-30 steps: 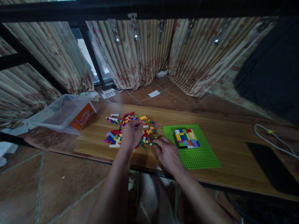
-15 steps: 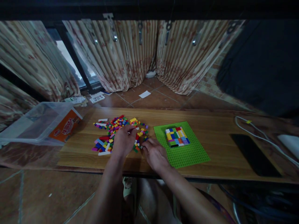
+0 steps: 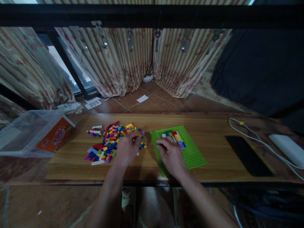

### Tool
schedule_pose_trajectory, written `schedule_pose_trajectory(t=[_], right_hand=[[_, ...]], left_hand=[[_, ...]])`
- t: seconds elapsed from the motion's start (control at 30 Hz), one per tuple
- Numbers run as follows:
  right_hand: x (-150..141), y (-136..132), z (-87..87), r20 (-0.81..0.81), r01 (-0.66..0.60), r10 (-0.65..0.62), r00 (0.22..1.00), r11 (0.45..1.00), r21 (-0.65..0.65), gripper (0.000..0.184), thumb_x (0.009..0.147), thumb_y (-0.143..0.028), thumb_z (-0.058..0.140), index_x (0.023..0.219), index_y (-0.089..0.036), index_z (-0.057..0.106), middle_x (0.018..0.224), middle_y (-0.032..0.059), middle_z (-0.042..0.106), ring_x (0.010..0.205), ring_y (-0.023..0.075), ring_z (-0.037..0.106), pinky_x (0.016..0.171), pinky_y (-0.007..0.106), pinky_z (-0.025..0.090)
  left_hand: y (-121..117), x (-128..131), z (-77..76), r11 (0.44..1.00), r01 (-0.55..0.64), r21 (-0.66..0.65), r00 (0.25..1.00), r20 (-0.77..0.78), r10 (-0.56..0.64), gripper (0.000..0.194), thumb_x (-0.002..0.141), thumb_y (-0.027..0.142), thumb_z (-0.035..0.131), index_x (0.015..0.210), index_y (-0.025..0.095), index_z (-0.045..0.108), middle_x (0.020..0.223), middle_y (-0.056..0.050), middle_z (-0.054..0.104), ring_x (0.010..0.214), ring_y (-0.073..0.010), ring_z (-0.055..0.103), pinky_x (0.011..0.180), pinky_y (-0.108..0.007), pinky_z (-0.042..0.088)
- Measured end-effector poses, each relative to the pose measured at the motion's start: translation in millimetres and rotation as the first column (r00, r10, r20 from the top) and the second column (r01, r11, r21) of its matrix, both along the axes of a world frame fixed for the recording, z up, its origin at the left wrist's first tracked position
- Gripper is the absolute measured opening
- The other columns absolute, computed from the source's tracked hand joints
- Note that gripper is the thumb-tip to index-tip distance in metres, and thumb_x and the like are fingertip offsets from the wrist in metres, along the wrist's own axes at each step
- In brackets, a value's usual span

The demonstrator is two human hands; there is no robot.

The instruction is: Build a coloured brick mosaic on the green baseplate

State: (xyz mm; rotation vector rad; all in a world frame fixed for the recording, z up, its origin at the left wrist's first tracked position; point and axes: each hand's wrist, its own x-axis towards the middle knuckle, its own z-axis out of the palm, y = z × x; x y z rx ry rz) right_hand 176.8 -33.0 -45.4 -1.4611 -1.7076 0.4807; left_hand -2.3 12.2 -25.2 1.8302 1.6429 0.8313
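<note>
My left hand (image 3: 129, 148) is over the right side of a pile of loose toy bricks (image 3: 111, 136), fingers curled together. What its fingertips hold, if anything, is hidden. My right hand (image 3: 171, 155) is above the left part of a green studded baseplate (image 3: 196, 157), with its thumb and fingers pinched on what looks like a small green brick (image 3: 158, 144). Just beyond that hand, a block of joined multicoloured bricks (image 3: 178, 139) sits on the baseplate, partly covered by the fingers. A small white brick (image 3: 137, 154) lies on the table beside my left hand.
A clear plastic bin (image 3: 26, 133) with an orange label stands at the table's left end. On the right are a black phone-like slab (image 3: 248, 155), a white cable (image 3: 258, 139) and a white device (image 3: 287, 148). The wooden table (image 3: 142, 167) has its front edge near my legs.
My right hand has moved from the brick pile rightward over the baseplate, carrying a small piece. My left hand stays by the pile. The camera view has shifted slightly.
</note>
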Motion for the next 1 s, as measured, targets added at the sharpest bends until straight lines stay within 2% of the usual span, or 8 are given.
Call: schedule_pose_trajectory(t=[0.17,0.33,0.77,1.0], right_hand=[[46,8,0.8,-0.116,0.176,-0.174,0.978,0.984,0.014,0.019,0.084,-0.022,0.054,0.096,-0.020,0.069,0.098,0.0074,0.066,0.091,0.0202,0.063,0.084,0.036,0.050],[73,13,-3.4,-0.185,0.246,-0.242,0.953,0.969,-0.003,0.019,0.081,-0.029,0.057,0.089,-0.020,0.071,0.093,0.0070,0.070,0.083,0.0201,0.065,0.075,0.034,0.051],[77,26,-11.9,-0.118,0.211,-0.210,0.971,0.978,-0.005,0.019,0.079,-0.028,0.057,0.086,-0.021,0.072,0.089,0.0052,0.071,0.076,0.0191,0.064,0.072,0.033,0.051],[70,24,-8.1,-0.012,0.254,-0.254,0.967,0.967,-0.006,0.020,0.080,-0.027,0.055,0.086,-0.021,0.073,0.087,0.0047,0.072,0.078,0.0200,0.064,0.075,0.034,0.050]], left_hand=[[-1,10,-2.8,1.000,0.017,-0.008,1.000,-0.025,-0.017,0.018,0.083,0.022,0.051,0.085,0.021,0.069,0.085,-0.003,0.073,0.075,-0.0172,0.065,0.070,-0.026,0.047],[-2,20,-5.2,0.997,0.071,0.012,0.994,-0.080,-0.070,0.018,0.084,0.021,0.050,0.086,0.021,0.068,0.080,-0.004,0.071,0.072,-0.0164,0.065,0.069,-0.026,0.047],[-7,51,-12.8,0.985,0.174,-0.018,0.977,-0.120,-0.175,0.017,0.086,0.018,0.050,0.092,0.018,0.066,0.086,-0.006,0.070,0.074,-0.0162,0.064,0.069,-0.026,0.046],[-6,59,-17.5,0.983,0.181,-0.020,0.972,-0.146,-0.182,0.018,0.087,0.019,0.051,0.095,0.019,0.066,0.088,-0.006,0.071,0.077,-0.0169,0.066,0.071,-0.027,0.047]])
